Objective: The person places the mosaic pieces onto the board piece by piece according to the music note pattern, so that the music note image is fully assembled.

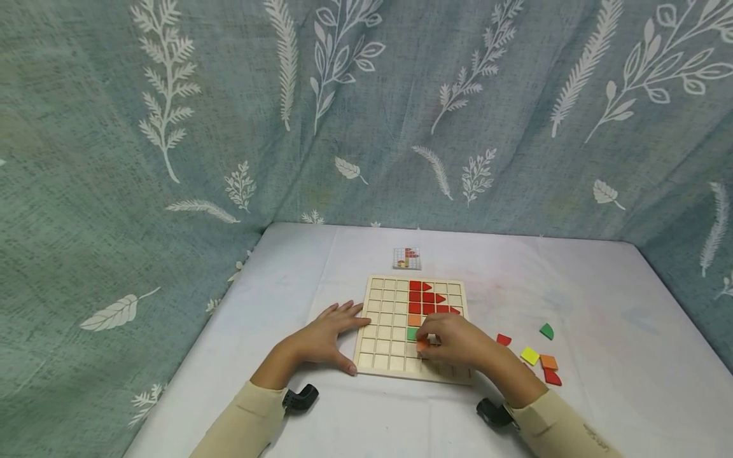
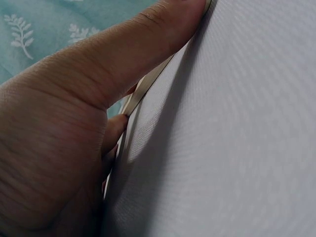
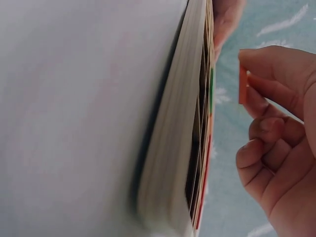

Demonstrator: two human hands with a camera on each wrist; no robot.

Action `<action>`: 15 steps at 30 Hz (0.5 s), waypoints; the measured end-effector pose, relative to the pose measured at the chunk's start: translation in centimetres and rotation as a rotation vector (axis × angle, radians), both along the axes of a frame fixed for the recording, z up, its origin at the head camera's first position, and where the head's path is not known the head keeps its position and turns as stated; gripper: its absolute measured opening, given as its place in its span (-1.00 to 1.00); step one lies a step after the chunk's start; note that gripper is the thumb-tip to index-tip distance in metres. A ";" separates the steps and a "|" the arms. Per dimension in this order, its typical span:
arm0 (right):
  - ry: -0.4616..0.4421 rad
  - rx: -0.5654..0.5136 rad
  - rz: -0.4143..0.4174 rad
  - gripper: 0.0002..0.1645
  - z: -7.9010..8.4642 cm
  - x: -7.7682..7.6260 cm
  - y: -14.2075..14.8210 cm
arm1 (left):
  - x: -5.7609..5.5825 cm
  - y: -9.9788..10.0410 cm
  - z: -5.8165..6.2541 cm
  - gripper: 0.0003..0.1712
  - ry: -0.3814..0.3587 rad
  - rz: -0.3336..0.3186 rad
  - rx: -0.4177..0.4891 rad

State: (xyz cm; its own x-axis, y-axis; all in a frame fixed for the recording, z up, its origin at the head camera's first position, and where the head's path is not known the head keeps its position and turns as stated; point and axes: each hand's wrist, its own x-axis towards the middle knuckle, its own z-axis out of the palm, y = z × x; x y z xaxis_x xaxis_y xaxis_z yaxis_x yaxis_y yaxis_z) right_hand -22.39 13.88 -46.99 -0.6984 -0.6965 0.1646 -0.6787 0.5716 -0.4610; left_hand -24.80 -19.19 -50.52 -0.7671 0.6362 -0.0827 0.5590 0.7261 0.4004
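Observation:
A wooden grid board [image 1: 376,346] lies on the white table, with red squares and triangles, an orange square [image 1: 415,320] and a green tile [image 1: 412,334] set in its cells. My right hand [image 1: 455,340] pinches an orange tile [image 1: 422,345] between thumb and fingertips over the lower middle of the board. In the right wrist view this orange tile [image 3: 242,79] is seen edge-on, apart from the board. My left hand [image 1: 326,337] rests at the board's left edge, fingers spread, thumb [image 2: 163,24] against the wooden side.
Behind the board lies a small pattern card [image 1: 407,258]. Loose tiles are scattered to the right: a green quarter-round [image 1: 546,331], a yellow square [image 1: 529,355], an orange one [image 1: 548,362] and red pieces [image 1: 552,377]. A leaf-patterned curtain [image 1: 366,114] surrounds the table.

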 end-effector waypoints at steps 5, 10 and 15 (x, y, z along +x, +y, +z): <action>-0.015 0.022 -0.002 -0.80 -0.1 0.1 -0.7 | -0.1 0.0 -0.3 0.32 -0.002 0.003 -0.008; 0.036 0.050 0.010 -0.86 -0.3 0.1 -1.3 | -0.1 0.0 -0.3 0.32 0.010 -0.003 -0.003; 0.087 0.067 0.023 -0.93 -0.2 0.4 -1.8 | -0.1 0.0 -0.1 0.31 0.019 -0.016 0.013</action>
State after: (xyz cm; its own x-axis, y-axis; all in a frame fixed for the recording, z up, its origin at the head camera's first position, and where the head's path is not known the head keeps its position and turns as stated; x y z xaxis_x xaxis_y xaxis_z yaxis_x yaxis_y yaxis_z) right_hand -22.00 12.03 -47.21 -0.6676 -0.7234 0.1763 -0.7275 0.5834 -0.3612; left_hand -24.87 -19.21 -50.65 -0.7581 0.6494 -0.0594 0.5784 0.7116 0.3990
